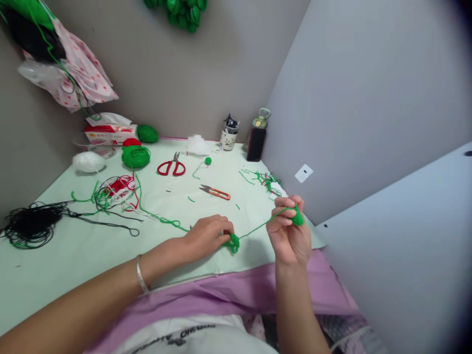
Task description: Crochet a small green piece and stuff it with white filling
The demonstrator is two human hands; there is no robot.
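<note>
Low over the table's front part, my left hand (208, 236) is closed, its fingertips pinching a small green crocheted piece (234, 244). My right hand (289, 233) is raised to the right with curled fingers, gripping another small green crocheted piece (297, 217). A strand of green yarn (254, 230) runs taut between the two hands. More green yarn (167, 221) trails from behind my left hand toward a green yarn ball (136, 156). Whether a hook is in either hand, I cannot tell.
Orange thread snips (216, 192) and red-handled scissors (171, 166) lie beyond my hands. Black cord (33, 222) and tangled red-white yarn (118, 189) are at left. A phone (256, 145) leans on a bottle (261, 119). Yarn scraps (268, 182) lie by the right wall (350, 123).
</note>
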